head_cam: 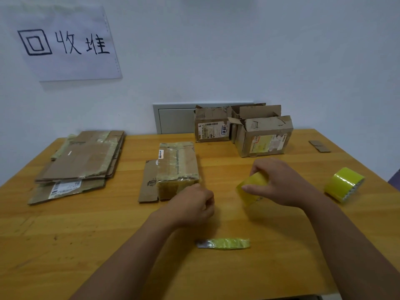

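A crumpled strip of yellow tape (225,243) lies closest, on the tabletop (86,234) near the middle of the front edge. Far to the left, a pile of flat cardboard (80,161) rests by the left edge, and some pieces have labels and old tape on them. Above it, a paper sign (65,42) with black writing hangs on the wall. In the middle of the tabletop sits a taped box (177,169), shut and wrapped in shiny tape, with one loose flap lying flat on its left side. The left hand (192,204) is just in front of the box's near right corner. Its fingers are curled in tight, and I cannot tell if they pinch anything. A little to the right, the right hand (281,182) holds the tape roll (251,187). Its fingers wrap over the top and the thumb presses the side. The yellow roll is tilted and looks to be held just above the wood, right of the middle. Behind the hands, by the back edge, stand two open boxes, a smaller box (212,126) and a bigger box (264,137), close together with torn flaps sticking up. Near the right edge lies a spare roll (344,184) of yellow tape on its side. A small cardboard bit (320,146) lies by the back right corner.
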`<state>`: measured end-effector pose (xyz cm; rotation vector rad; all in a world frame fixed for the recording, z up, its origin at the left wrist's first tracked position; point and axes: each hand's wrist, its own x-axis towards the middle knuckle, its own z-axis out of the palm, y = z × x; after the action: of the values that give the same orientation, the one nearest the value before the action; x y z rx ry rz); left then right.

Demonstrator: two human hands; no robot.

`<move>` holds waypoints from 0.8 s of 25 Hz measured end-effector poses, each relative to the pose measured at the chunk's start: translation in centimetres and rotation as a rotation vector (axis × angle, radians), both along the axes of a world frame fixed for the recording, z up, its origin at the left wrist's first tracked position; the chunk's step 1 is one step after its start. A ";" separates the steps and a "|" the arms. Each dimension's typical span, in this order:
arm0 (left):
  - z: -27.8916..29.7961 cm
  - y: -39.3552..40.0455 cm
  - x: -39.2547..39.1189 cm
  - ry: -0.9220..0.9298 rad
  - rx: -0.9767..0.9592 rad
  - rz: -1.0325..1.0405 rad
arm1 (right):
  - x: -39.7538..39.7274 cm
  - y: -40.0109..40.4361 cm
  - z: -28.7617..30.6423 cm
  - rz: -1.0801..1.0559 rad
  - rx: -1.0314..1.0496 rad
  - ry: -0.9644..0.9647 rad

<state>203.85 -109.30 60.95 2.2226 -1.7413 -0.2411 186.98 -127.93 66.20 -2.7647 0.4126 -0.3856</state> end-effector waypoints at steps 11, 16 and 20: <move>4.7 3.4 3.2 0.371 0.055 0.060 | 1.3 1.3 3.3 0.015 0.004 -0.093; 5.5 4.9 3.9 0.376 -0.004 0.156 | 3.0 2.4 4.6 0.044 -0.047 -0.129; 6.5 6.6 5.2 0.300 -0.154 0.275 | 4.8 3.2 4.6 0.030 -0.020 -0.194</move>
<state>209.05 -102.72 67.45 2.1532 -1.2425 -0.3443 191.82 -124.71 70.81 -2.7163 0.3206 -0.6461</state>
